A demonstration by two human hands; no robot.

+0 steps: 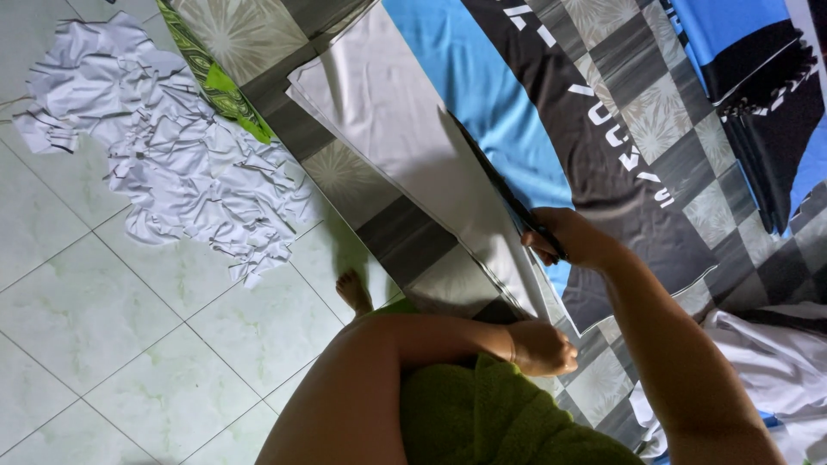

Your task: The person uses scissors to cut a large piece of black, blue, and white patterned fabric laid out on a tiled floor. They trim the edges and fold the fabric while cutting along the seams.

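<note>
Right hand: closing around black scissors, blades lying along the white cloth.
Left hand: fingers curling together, pressing the cloth's near end onto the checked mat.
Cloth: lying on the mat, beside blue-black fabric.
Floor: white scraps lying well apart.
Risk: the 2 layers could be slipping, making the cut wander.
Hidden: blade tips hard to make out.

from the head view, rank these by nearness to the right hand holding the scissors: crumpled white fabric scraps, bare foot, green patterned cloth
From the right hand:
1. Bare foot, on the tiles just left of the patterned mat.
2. Green patterned cloth, upper left, at the mat's edge.
3. Crumpled white fabric scraps, far left on the floor tiles.
</note>
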